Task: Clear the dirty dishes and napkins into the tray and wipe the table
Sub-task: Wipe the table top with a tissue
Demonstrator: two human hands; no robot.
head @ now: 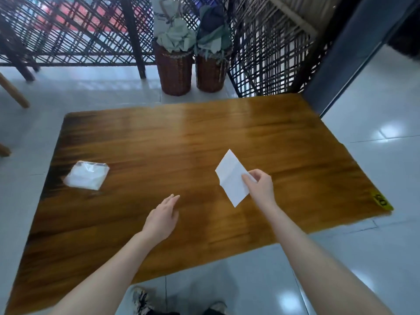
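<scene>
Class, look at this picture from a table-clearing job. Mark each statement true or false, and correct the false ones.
1. The right hand pinches a white napkin in its fingers. True.
2. The left hand grips the plastic-wrapped tissue pack. False: the left hand is open and holds nothing, and the tissue pack lies apart from it on the table.
3. Dirty plates stand on the table. False: no dishes show on it.
4. Two wicker baskets stand on the floor beyond the table. True.

White napkin (231, 178), clear-wrapped white tissue pack (86, 175), glossy amber wood-grain table (181, 137), 2 reddish-brown woven baskets (176, 71).
</scene>
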